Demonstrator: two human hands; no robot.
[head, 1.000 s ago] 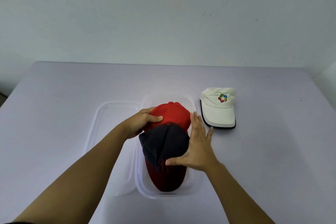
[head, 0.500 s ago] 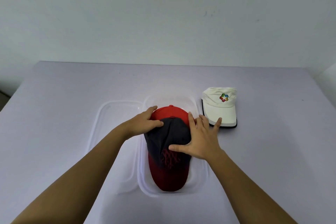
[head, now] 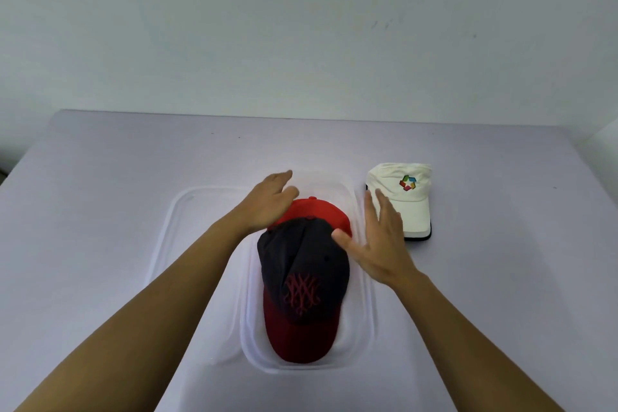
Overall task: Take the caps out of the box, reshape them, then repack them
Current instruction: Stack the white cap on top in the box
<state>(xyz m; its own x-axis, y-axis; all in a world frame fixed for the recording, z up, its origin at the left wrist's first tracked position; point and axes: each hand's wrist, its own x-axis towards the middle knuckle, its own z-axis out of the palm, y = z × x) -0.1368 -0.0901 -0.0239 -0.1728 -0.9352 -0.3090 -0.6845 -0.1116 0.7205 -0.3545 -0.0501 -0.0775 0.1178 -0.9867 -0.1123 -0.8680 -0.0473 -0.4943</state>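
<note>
A clear plastic box (head: 364,328) sits mid-table. Inside it lies a dark navy cap (head: 301,264) with a red logo and red brim, stacked on a red cap (head: 321,211) whose crown shows behind it. A white cap (head: 406,201) with a coloured logo rests on the table just right of the box. My left hand (head: 271,201) hovers open above the red cap's left side. My right hand (head: 381,237) is open with fingers spread, between the navy cap and the white cap, holding nothing.
The box's clear lid (head: 187,231) lies flat on the table to the left of the box. The lilac table (head: 501,294) ends at a pale wall (head: 301,27) behind.
Both hands have let go of the caps in the box and lifted away, the left up and back, the right out to the right. The navy cap now lies further back on the red one.
</note>
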